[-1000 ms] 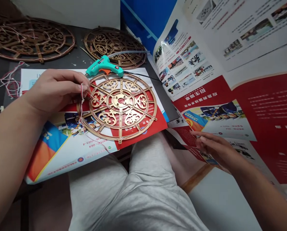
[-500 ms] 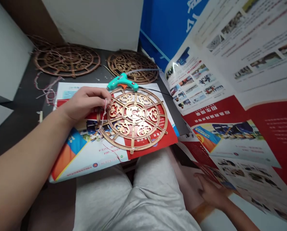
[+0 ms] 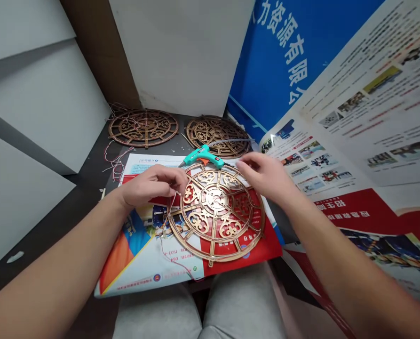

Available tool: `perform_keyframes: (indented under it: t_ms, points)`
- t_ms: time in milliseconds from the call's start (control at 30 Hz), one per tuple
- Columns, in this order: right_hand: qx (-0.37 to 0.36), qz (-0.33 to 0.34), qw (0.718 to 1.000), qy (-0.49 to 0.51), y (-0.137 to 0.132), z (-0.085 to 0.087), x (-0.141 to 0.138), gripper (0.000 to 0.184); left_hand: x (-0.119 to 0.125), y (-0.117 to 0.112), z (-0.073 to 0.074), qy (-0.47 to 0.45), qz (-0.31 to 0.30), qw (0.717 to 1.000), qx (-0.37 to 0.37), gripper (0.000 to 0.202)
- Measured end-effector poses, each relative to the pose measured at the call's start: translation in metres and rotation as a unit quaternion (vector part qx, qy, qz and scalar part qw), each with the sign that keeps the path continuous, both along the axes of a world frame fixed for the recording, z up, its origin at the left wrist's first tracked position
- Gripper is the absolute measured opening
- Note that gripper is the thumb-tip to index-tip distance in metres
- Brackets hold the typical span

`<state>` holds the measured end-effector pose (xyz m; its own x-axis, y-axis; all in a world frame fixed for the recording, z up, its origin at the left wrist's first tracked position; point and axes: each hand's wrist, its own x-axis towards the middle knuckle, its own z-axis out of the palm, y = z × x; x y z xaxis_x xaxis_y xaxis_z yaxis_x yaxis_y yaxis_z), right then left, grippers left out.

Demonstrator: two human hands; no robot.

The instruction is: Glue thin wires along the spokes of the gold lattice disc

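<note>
A round openwork wooden disc point(image 3: 214, 239) with scroll cutouts lies on a red and white printed booklet point(image 3: 125, 275) over my lap. At the disc's left rim, my left hand point(image 3: 156, 184) pinches a thin pink-white thread point(image 3: 173, 200), which trails down to the booklet's front edge. My right hand point(image 3: 264, 176) is by the upper right rim with curled fingers, close to the cord of the teal glue gun point(image 3: 204, 155). What its fingertips touch is hidden. The glue gun lies just beyond the disc, its nozzle pointing left.
Two more wooden discs, one at the left point(image 3: 144, 141) and one at the right point(image 3: 215, 125), lie on the dark surface behind. Tangled thread point(image 3: 116, 162) lies beside the booklet. White panels point(image 3: 181, 52) stand behind and left; a printed sheet point(image 3: 322, 165) rises at the right.
My right hand has come up from low on the right to the disc's upper right rim. My left hand stays at the left rim with the thread. The view has shifted.
</note>
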<state>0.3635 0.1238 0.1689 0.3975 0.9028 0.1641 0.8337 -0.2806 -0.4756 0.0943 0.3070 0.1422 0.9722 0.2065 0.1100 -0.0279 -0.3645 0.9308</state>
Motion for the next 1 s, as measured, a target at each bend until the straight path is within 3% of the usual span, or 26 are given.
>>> perform_keyframes:
  t_ms: [100, 200, 333, 467, 600, 767, 1000]
  points:
    - [-0.088, 0.035, 0.995, -0.024, 0.071, -0.002, 0.001, 0.041, -0.005, -0.001, 0.010, 0.042, -0.023, 0.999, 0.021, 0.018]
    - [-0.181, 0.055, 0.981, -0.044, 0.108, -0.002, 0.001, 0.048, -0.007, 0.000, 0.013, 0.076, -0.049, 0.995, 0.034, 0.025]
    - [-0.239, 0.079, 0.967, -0.048, 0.125, -0.001, 0.000, 0.047, -0.006, 0.001, 0.008, 0.105, -0.064, 0.991, 0.053, 0.025]
    - [-0.217, 0.079, 0.973, -0.029, 0.124, -0.002, 0.000, 0.042, -0.007, 0.004, 0.004, 0.113, -0.031, 0.990, 0.076, 0.020]
    - [-0.145, 0.025, 0.989, -0.002, 0.100, 0.001, 0.002, 0.040, -0.008, 0.004, 0.006, 0.115, -0.014, 0.989, 0.090, 0.018]
    - [-0.045, -0.075, 0.996, 0.023, 0.033, 0.002, 0.002, 0.042, -0.008, 0.000, 0.011, 0.117, -0.011, 0.987, 0.108, 0.022]
    - [0.060, -0.139, 0.983, 0.099, -0.063, -0.036, -0.011, 0.057, -0.003, 0.006, 0.001, 0.143, 0.140, 0.953, 0.229, 0.020]
